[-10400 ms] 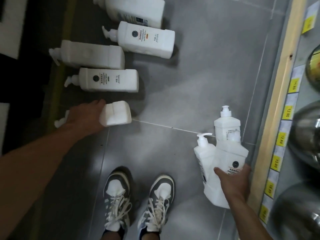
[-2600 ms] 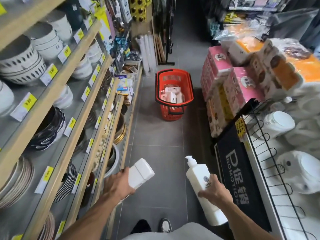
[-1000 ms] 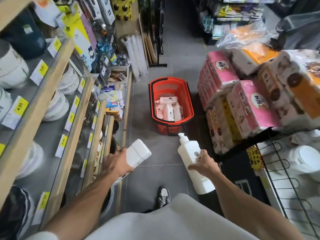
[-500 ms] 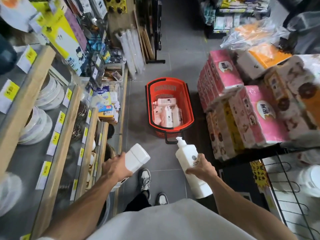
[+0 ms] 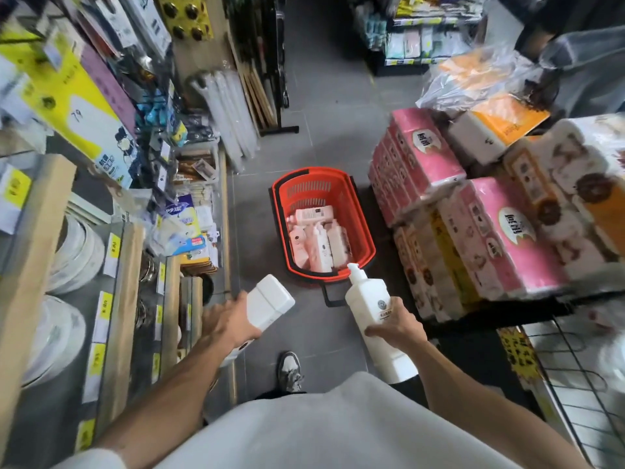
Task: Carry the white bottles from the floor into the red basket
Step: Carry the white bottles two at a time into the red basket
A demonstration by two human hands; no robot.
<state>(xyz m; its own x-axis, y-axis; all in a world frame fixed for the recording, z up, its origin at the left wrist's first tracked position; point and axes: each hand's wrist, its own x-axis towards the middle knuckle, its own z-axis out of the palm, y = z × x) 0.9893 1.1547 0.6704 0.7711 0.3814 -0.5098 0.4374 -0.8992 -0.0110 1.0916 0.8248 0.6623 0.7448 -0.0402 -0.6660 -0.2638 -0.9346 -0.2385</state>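
The red basket stands on the grey aisle floor just ahead of me, with several white bottles lying inside it. My left hand grips a white bottle with its flat base pointing toward the basket. My right hand holds a white pump bottle by its body, pump nozzle up, close to the basket's near rim. A second white bottle seems to hang below that hand, partly hidden by my arm.
Wooden shelves with plates and yellow price tags line the left side. Stacked pink tissue packs crowd the right, right beside the basket. A wire rack sits at lower right. My shoe is on the floor below.
After lifting bottles from the floor, I have walked down the aisle; the basket is now much closer, and both hands have carried their bottles forward near its front rim.
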